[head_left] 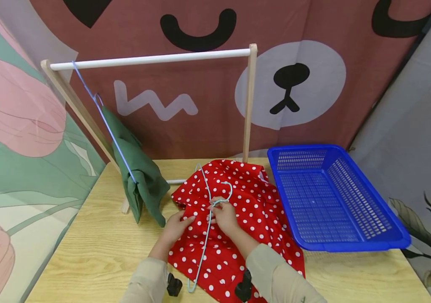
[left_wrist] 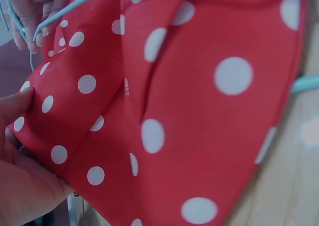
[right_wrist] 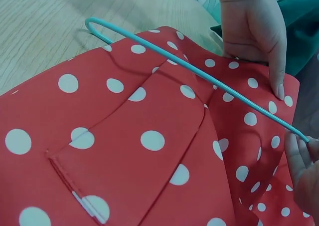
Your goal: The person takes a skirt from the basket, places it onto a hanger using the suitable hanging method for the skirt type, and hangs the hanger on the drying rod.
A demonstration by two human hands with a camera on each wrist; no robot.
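A red cloth with white polka dots (head_left: 251,206) lies rumpled on the table, with stitched seams visible in the right wrist view. Across it lies a light-blue clothes hanger (head_left: 205,244), its hook pointing away from the person. The right hand (head_left: 224,216) pinches this hanger near the base of the hook. The left hand (head_left: 175,230) grips the cloth's left edge, thumb on top and fingers underneath, as the left wrist view shows at the hand (left_wrist: 30,181). In the right wrist view one hanger arm (right_wrist: 174,59) stretches over the cloth; its tip extends past the cloth's edge.
A rack with a white rail (head_left: 151,61) and wooden posts stands at the back left. From it a purple hanger (head_left: 109,130) carries a folded green cloth (head_left: 139,176). On the right sits a blue plastic basket (head_left: 310,206), against the red cloth's side.
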